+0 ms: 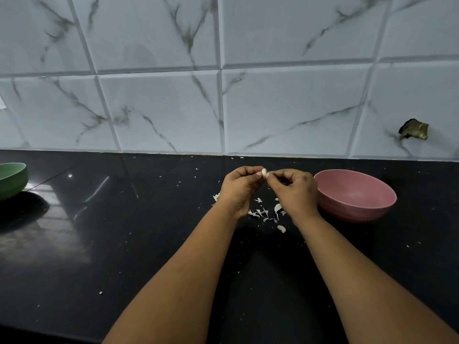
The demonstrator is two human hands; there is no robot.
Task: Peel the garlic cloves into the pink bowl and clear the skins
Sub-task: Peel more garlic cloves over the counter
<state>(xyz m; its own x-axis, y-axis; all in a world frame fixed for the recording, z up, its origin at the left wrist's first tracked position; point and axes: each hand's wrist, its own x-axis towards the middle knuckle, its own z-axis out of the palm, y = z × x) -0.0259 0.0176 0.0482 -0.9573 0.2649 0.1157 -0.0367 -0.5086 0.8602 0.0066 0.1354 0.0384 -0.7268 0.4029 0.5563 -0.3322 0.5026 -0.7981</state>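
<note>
black counter (124,244) — skins (260,213) — marble-veined tiles (161,108)

Dim, glare on countertop (74,194), wide-angle distortion

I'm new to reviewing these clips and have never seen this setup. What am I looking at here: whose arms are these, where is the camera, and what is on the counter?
There is no machine here. The single picture comes from a camera worn on a person's head, looking forward and down, so both bare arms reach in from the bottom edge. The left hand and right hand meet above a black counter and pinch a small garlic clove between their fingers, apparently peeling it. Below the hands lie scattered garlic skins. A pink bowl stands to the right; nothing shows inside it. A green bowl sits at the far left edge, before a marbled tile wall.
</note>
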